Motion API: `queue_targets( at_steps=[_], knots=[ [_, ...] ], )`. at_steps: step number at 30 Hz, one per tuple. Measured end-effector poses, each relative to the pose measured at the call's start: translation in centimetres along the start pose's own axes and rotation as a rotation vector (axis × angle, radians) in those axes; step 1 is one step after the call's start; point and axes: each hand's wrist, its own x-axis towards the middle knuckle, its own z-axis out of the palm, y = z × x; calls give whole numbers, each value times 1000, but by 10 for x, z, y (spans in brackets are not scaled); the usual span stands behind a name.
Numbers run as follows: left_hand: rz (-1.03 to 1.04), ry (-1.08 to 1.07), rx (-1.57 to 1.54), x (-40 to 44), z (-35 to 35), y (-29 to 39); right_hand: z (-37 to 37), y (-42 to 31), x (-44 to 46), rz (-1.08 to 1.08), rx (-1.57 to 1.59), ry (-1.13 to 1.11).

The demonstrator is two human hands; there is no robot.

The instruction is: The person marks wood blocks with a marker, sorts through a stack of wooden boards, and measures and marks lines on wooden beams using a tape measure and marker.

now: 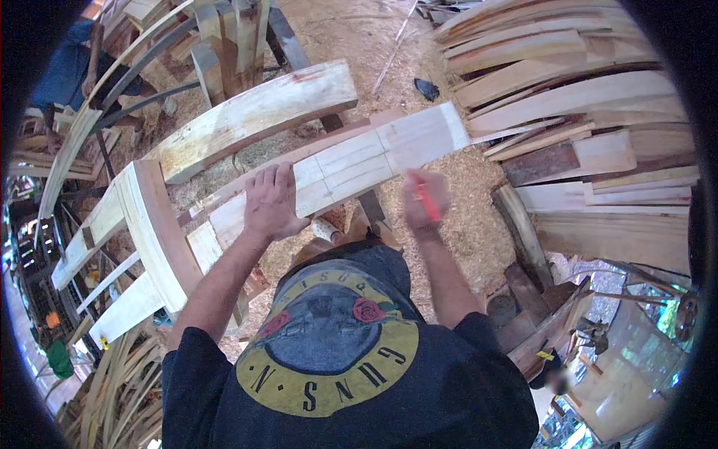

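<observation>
A long pale wooden plank (348, 166) lies in front of me, with dark lines drawn along and across its top face. My left hand (271, 202) rests flat on the plank's left part, fingers stretched out and nothing gripped. Just off the plank's near edge, toward its right end, my right hand (428, 200) is closed round a red pen-like tool (426, 198). Motion blurs that hand and the tool, so the exact kind is unclear. A wide curved wooden piece (153, 224) crosses the plank's left end.
Behind the plank lies a thick curved timber (258, 116). Stacked curved boards (568, 105) fill the right side. Wood shavings (479, 194) cover the ground. Another person (63, 75) is at the upper left, and one more person (553, 376) shows at the lower right.
</observation>
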Motion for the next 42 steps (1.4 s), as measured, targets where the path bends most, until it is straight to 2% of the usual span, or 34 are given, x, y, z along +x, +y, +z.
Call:
queue_targets(
  at_steps=[1,3,6,7,8,9,10,11,12,14,17,22,25,28,31,35,41,42],
  knots=[
    [-3,-6,11,-1,-2,-1,-24,3,18,-59,-134,58],
    [13,9,-23,6,11,13,-67,22,37,104,-80,144],
    [50,16,78,1,3,2,-54,28,24,255,313,207],
    [63,36,116,-1,4,-1,-49,38,16,256,355,134],
    [50,-34,84,1,-2,0,-44,48,5,251,400,51],
    [46,-29,34,1,2,-3,-34,49,-3,233,345,30],
    [65,69,103,-5,7,-4,-24,48,-10,209,295,11],
    [5,-162,83,0,0,-5,-16,49,-18,250,311,-15],
    [36,-41,71,-4,2,-6,-11,50,-25,294,317,-42],
    [43,18,37,-6,-3,-4,-9,50,-36,435,502,-151],
    [71,57,51,-6,0,-8,0,62,-44,617,503,-196],
    [37,188,-28,-22,4,-10,-3,65,-28,582,483,-241],
    [-105,211,-190,-40,-21,-6,-4,72,-30,598,494,-237],
    [-272,320,-197,-57,-28,-11,1,67,-30,558,522,-269],
    [-495,331,-263,-70,-47,-24,2,61,-31,543,487,-281],
    [-857,343,-179,-75,-60,-53,7,63,-33,481,456,-290],
    [-1117,542,-53,-83,-47,-98,13,28,-17,477,540,-306],
    [-1155,498,-79,-87,-52,-102,14,24,-14,471,541,-313]
  ],
)
